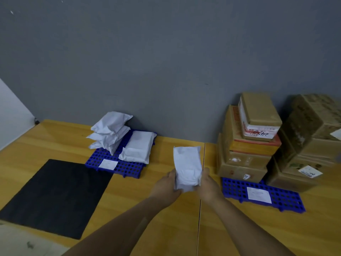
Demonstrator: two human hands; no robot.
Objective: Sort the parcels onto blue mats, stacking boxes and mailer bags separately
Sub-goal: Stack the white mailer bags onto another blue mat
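Mailer (187, 166) stands upright between my hands, left hand (167, 187) and right hand (207, 185) each curled round a lower edge, right of the bag mat (132, 169); boxes (245, 145) stacked farther right of it.

Wooden table (175, 228): black mat (53, 196) left, blue mat (129, 169) behind it, second blue mat (287, 198) right.
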